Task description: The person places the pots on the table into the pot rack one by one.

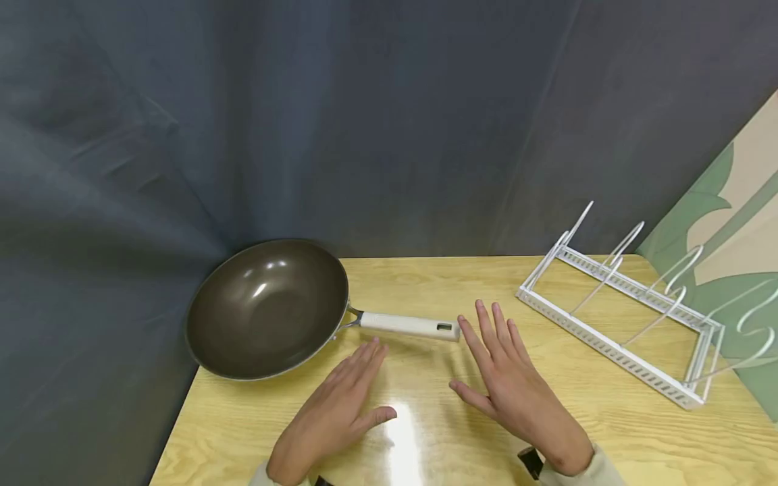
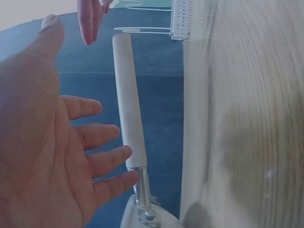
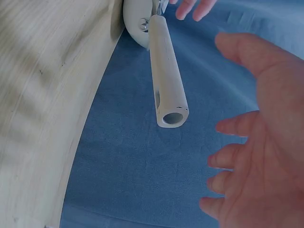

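A dark brown frying pan (image 1: 267,310) with a white handle (image 1: 407,325) sits at the left of the table, its handle pointing right. My left hand (image 1: 337,408) is nearest the inner end of the handle, fingers extended and thumb spread, holding nothing. In the left wrist view the handle (image 2: 128,99) runs past the fingertips, and whether they touch it I cannot tell. By the handle's free end is my right hand (image 1: 510,385), its fingers spread and straight. The right wrist view shows a gap between that hand (image 3: 261,142) and the handle's hollow end (image 3: 172,116).
A white metal rack (image 1: 614,344) with several upright wire dividers stands on the right of the wooden table (image 1: 425,283). Dark cloth (image 1: 389,135) hangs behind the table and along its left side. A green and beige leaf-patterned surface (image 1: 735,223) lies beyond the right edge.
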### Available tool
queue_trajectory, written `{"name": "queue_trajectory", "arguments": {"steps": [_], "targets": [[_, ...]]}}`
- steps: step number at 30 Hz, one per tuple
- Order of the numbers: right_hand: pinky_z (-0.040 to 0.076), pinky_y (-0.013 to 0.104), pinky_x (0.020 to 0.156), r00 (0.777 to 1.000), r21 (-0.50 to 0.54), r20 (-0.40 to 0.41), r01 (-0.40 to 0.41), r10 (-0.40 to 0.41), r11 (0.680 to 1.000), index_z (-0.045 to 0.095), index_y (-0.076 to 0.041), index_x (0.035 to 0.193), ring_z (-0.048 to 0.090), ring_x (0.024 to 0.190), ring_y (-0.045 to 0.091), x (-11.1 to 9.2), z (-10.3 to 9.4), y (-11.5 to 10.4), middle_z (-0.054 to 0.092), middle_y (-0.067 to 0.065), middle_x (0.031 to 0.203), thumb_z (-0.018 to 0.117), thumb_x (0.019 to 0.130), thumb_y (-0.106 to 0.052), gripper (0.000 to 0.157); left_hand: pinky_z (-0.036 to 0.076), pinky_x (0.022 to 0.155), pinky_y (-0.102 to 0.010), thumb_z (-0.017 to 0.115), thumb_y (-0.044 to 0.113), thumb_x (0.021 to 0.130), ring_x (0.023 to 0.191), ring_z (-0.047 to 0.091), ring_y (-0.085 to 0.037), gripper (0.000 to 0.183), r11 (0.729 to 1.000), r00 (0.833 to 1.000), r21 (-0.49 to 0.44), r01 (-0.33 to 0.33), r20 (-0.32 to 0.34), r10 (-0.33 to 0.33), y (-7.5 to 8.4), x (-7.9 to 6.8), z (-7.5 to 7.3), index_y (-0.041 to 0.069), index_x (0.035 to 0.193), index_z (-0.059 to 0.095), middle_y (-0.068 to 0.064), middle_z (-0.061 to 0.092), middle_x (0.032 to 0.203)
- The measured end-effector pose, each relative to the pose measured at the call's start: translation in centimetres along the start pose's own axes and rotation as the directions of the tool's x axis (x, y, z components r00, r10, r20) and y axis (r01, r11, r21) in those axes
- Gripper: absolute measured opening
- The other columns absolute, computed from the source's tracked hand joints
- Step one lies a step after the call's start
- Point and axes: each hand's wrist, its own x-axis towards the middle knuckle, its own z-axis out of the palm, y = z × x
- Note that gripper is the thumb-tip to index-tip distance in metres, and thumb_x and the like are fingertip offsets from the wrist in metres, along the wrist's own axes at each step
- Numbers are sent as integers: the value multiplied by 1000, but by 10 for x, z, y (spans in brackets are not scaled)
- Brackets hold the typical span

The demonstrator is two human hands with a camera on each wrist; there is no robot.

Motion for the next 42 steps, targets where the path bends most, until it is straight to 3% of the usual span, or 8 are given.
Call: {"name": "queue_trajectory", "arguments": {"steps": [5, 14, 22, 32, 36, 42], "targets": [[8, 54, 109, 1000, 8, 3, -5, 5, 1000, 19, -6, 149, 0, 139, 40, 7, -1, 2, -2, 18, 154, 55, 84, -52, 87, 26, 107, -47, 46, 53, 92, 140, 11, -21, 80, 999, 1000, -49, -17, -13, 17, -3, 3, 1, 11, 151, 12, -6, 9, 155], [9, 54, 109, 1000, 13, -2, -17, 17, 1000, 18, -5, 149, -1, 140, 37, 19, 2, 1, -3, 17, 155, 56, 85, -50, 87, 27, 106, -46, 45, 50, 94, 140, 15, -23, 76, 994, 1000, -112, -17, -23, 15, -7, 10, 5, 11, 151, 14, -5, 12, 155], [5, 53, 110, 999, 47, 11, -47, 46, 998, 15, -6, 150, -5, 140, 36, 30, 4, 4, -6, 16, 155, 59, 87, -48, 88, 32, 103, -50, 42, 47, 97, 138, 22, -24, 70, 986, 994, -143, -83, -76, 73, -10, 27, 7, 10, 150, 16, -6, 17, 154], [8, 57, 108, 1000, 47, 2, -22, 21, 999, 20, -3, 148, -4, 140, 36, 39, 9, 9, -4, 18, 154, 63, 86, -44, 87, 28, 106, -45, 41, 44, 98, 138, 21, -23, 68, 975, 995, -205, -88, -71, 75, -14, 26, 9, 11, 151, 13, -8, 16, 154], [7, 55, 109, 999, 48, 22, -31, 30, 998, 20, -3, 148, -3, 140, 35, 43, 12, 12, -3, 18, 154, 59, 88, -46, 84, 27, 107, -43, 40, 42, 99, 138, 21, -23, 66, 962, 998, -265, -63, -43, 53, -15, 25, 10, 13, 151, 12, -7, 15, 154], [5, 53, 110, 996, 76, 72, -58, 52, 995, 20, -3, 148, -6, 140, 34, 46, 16, 14, -5, 17, 154, 56, 90, -47, 82, 27, 106, -46, 33, 43, 100, 136, 24, -24, 61, 917, 997, -393, 72, 16, -71, -15, 24, 15, 15, 151, 13, -6, 18, 154]]}}
